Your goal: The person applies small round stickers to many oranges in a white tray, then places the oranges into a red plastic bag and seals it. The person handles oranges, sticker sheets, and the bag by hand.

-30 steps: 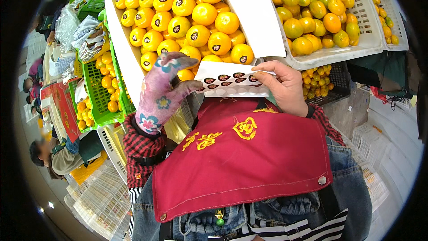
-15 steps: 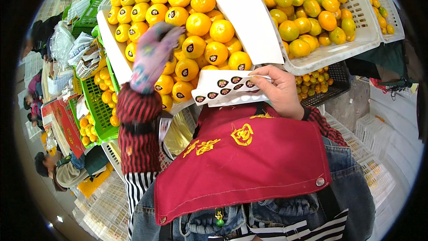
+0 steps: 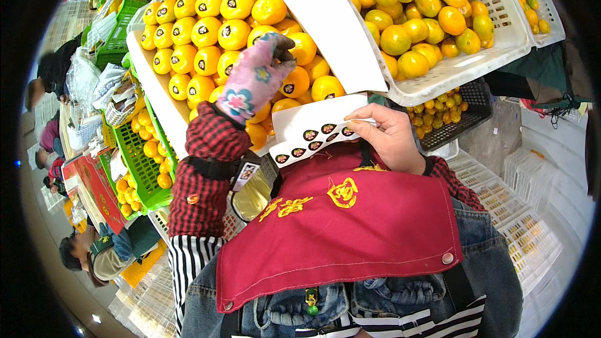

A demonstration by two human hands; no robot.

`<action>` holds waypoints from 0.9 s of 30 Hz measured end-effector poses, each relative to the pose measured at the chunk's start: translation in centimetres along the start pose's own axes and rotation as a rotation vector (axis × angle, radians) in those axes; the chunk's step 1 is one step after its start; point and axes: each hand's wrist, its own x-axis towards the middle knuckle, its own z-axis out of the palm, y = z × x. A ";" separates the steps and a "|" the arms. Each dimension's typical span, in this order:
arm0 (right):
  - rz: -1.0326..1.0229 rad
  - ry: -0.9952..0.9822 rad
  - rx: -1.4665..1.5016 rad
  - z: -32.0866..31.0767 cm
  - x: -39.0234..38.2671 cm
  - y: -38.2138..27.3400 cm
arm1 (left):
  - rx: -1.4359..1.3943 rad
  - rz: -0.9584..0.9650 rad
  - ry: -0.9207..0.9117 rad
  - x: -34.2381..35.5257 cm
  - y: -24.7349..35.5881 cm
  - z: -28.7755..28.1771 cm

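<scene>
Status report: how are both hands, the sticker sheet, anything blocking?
Left gloved hand over citrus. Right hand pinching sticker sheet. White flap beside citrus, blocking neither hand.

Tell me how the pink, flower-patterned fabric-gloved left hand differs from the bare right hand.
The gloved left hand is covered in patterned fabric, with dark fingertips; the bare right hand is uncovered. The left hand is over the round orange fruits, while the right hand pinches the edge of a white paper sheet with dark stickers. Both arms wear red-and-black checked sleeves.
</scene>
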 end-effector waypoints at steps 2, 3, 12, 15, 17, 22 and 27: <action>-0.023 -0.020 0.040 0.0 0.1 0.2 | 0.303 0.129 0.141 0.3 -1.0 1.7; -0.031 -0.027 0.057 0.0 0.1 0.2 | 0.469 0.153 0.185 0.3 -1.2 2.5; -0.044 0.002 0.024 0.3 0.4 -0.3 | 0.703 0.198 0.476 -1.1 4.2 -1.3; 0.055 -0.007 0.156 0.5 0.5 -0.4 | 0.277 0.150 0.105 -4.3 6.0 -2.1; 0.006 -0.004 0.128 0.7 0.8 -0.4 | 0.234 0.191 -0.104 -6.0 6.2 -1.5; 0.004 0.020 0.113 1.3 1.4 -0.5 | 0.352 0.285 -0.021 -8.0 5.1 0.4; -0.004 0.053 0.118 1.9 2.0 -0.5 | 0.457 0.350 -0.059 -7.7 5.2 -1.0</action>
